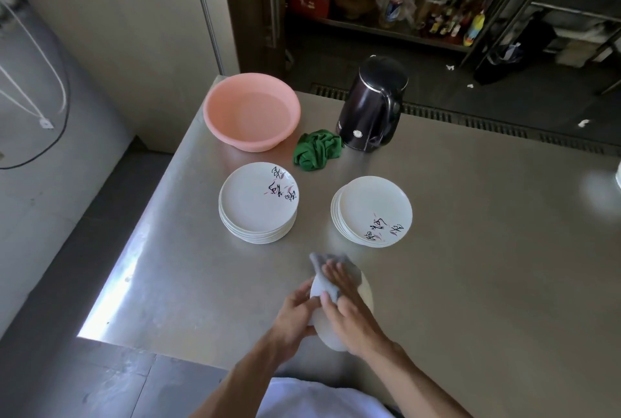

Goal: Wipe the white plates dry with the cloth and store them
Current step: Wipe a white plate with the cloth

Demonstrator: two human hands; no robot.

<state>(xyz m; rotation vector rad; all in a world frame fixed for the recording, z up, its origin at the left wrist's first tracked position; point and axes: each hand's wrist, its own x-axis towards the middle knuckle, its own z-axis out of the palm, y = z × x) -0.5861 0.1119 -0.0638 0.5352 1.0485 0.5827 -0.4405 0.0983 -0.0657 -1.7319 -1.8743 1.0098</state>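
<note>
My left hand (295, 312) grips the left edge of a white plate (327, 333), held tilted above the table's near edge. My right hand (349, 306) presses a grey cloth (327, 278) flat against the plate's face. Two stacks of white plates with black and pink markings stand on the steel table (487, 266). The left stack (258, 202) holds several plates. The right stack (373, 211) is lower.
A pink basin (251, 111) sits at the table's far left corner. A crumpled green cloth (317, 149) lies beside a black electric kettle (373, 105). Cluttered shelves (420, 4) stand beyond the table. The table's left edge drops to the floor.
</note>
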